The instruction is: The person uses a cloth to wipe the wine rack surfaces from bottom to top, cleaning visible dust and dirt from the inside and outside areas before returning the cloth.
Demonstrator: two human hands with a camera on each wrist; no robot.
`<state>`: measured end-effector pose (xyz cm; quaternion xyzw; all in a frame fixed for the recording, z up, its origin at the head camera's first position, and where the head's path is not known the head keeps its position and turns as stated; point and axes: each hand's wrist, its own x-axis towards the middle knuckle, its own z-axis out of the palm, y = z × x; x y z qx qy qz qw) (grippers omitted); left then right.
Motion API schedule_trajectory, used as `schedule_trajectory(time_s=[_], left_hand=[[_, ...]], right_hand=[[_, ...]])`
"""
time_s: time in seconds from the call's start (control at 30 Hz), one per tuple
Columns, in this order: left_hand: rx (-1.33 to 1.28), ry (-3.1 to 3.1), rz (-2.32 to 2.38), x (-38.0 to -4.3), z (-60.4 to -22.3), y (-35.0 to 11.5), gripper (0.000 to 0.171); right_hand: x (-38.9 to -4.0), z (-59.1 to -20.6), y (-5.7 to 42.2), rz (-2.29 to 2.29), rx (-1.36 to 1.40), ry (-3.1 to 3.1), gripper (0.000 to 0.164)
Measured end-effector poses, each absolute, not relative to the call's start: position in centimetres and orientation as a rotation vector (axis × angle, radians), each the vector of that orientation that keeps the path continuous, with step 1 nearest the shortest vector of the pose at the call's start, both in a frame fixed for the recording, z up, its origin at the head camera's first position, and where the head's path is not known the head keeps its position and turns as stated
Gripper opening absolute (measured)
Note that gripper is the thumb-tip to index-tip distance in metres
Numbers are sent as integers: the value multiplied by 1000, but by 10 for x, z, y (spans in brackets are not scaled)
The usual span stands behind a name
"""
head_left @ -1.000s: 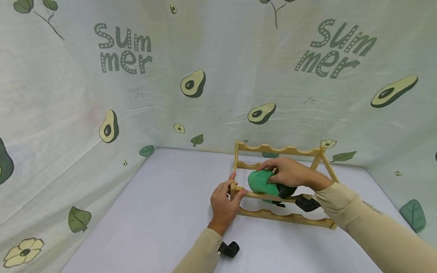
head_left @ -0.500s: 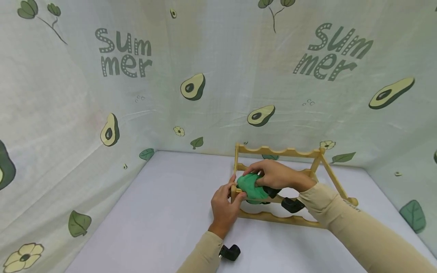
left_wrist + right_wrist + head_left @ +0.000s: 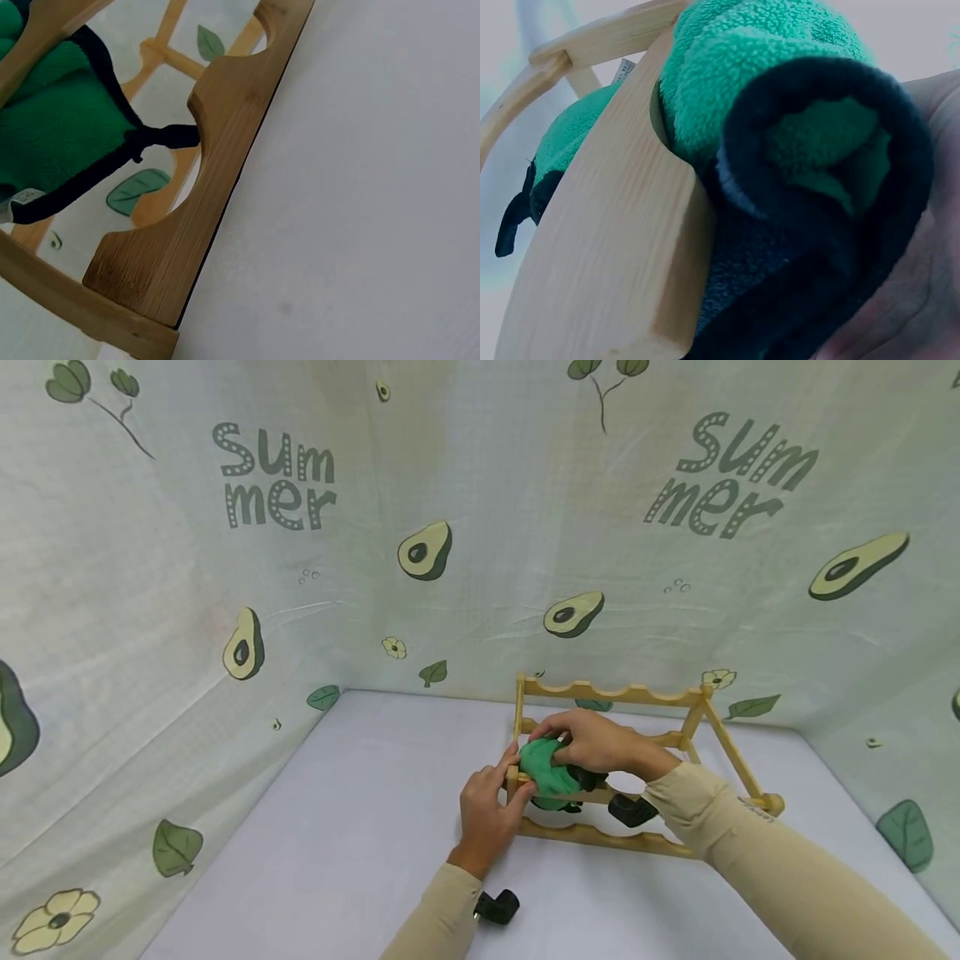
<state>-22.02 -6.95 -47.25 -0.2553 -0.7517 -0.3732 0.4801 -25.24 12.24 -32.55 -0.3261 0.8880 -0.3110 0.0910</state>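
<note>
A wooden bottle rack [image 3: 622, 693] with scalloped bars stands on the white table. My left hand [image 3: 486, 810] grips its near left corner, thumb on the front of the upper bar and fingers behind it. My right hand [image 3: 600, 743] holds a green terry cloth [image 3: 546, 772] with dark edging, bunched over that bar close to my left fingertips. Part of the cloth hangs below the bar, and in the left wrist view the cloth [image 3: 67, 124] shows between the bars. From the right wrist, the rolled cloth [image 3: 757, 60] lies against a scallop of the bar [image 3: 615, 210].
Behind the table [image 3: 360, 768] hangs a pale curtain [image 3: 487, 485] printed with avocados and leaves. The rack's right leg [image 3: 738, 752] slants down beyond my right sleeve. Black wrist devices [image 3: 632, 811] sit under both forearms.
My right hand and the cloth have moved left along the upper bar up to my left hand, mostly in the first half second. My left hand keeps its grip on the corner.
</note>
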Motion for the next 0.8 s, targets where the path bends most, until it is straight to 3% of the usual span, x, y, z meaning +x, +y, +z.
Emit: schedule_trajectory(time_s=[0.8], left_hand=[[-690,-1826,-1042,-222,-481,-75,59]], right_hand=[[-276,-333,107,-937,-923,2715,26]])
